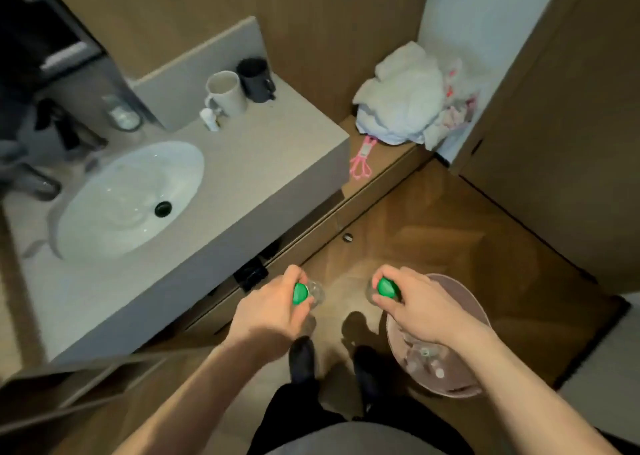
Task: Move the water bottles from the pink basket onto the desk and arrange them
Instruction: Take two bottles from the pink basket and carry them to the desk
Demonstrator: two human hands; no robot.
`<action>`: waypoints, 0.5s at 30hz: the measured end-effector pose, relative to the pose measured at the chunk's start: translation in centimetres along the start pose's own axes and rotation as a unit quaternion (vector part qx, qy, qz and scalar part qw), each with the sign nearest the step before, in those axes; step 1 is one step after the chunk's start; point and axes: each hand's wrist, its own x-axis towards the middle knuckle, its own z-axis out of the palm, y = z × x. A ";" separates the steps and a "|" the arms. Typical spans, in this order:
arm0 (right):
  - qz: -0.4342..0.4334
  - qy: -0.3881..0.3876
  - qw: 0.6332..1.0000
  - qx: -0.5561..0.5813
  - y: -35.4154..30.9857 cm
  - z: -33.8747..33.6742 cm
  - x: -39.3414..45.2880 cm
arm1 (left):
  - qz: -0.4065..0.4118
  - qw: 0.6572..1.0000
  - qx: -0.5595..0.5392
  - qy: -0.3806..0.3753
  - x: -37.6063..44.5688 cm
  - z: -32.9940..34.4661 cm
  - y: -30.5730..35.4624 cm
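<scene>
Looking down from head height, the view takes in a grey vanity counter filling the left side, with a white oval basin sunk into it. This counter is probably the "desk" the task means, since its bare stretch to the right of the basin is the nearest flat surface. A white mug and a dark mug stand at the back, out of the way. On a lower wooden ledge to the right sits a heap of white cloth.

On the wooden floor by the person's feet rests the pink basket, low and to the right. At least one more clear bottle seems to lie inside, though blur makes a count impossible.

Both arms reach forward. The left hand is closed around the neck of a clear bottle with a green cap, gripped from above. The right hand is closed the same way on a second green-capped bottle, just above the basket's near rim. Holding each by the neck likely lets them hang upright, ready to stand on the counter.
</scene>
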 end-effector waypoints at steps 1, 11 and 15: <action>-0.025 -0.019 0.999 -0.019 -0.9 -0.1 0.2 | -0.016 1.000 -0.008 0.021 -1.5 -0.4 -0.7; -0.252 -0.134 0.947 -0.147 -18.0 3.4 -0.4 | -0.190 0.940 -0.143 0.247 -19.3 -3.1 -9.0; -0.341 -0.157 0.911 -0.173 -27.1 8.4 -2.7 | -0.248 0.905 -0.164 0.303 -27.5 -3.9 -12.9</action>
